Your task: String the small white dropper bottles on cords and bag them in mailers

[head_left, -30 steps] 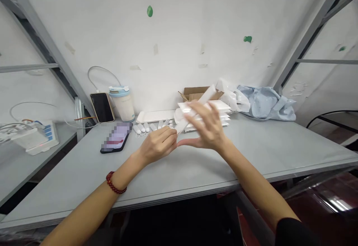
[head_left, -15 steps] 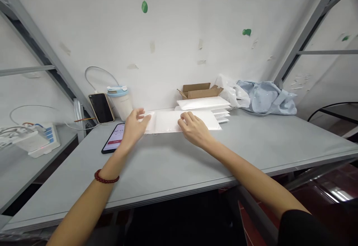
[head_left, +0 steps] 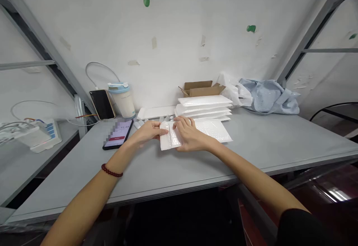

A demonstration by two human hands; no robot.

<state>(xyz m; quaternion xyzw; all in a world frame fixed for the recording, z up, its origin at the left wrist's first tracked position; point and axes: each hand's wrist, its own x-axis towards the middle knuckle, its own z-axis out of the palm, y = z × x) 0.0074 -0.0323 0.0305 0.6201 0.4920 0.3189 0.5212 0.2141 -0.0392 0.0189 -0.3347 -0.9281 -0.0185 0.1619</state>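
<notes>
A white bubble mailer (head_left: 213,129) lies slanted across the middle of the grey table, its textured padding showing. My left hand (head_left: 149,132) pinches its left end between thumb and fingers. Curled over the mailer's left part is my right hand (head_left: 190,134), fingers on top and thumb at the near edge, covering part of it. The left end appears folded over as a narrow flap. Just behind lies a stack of white bubble mailers (head_left: 205,104). Another flat white piece (head_left: 159,112) rests behind my hands, with small white and grey pieces partly hidden by my fingers.
A phone with a lit screen (head_left: 119,134) lies left of my left hand. Behind it stand a second phone (head_left: 102,104) on a cable and a lidded cup (head_left: 123,98). An open cardboard box (head_left: 204,89), a white plastic bag (head_left: 235,91) and light-blue cloth (head_left: 270,97) line the wall.
The mailer has come nearer and shifted right, and its left end now looks folded. My left hand has moved right and closed on that end. The flat white piece behind has come into view.
</notes>
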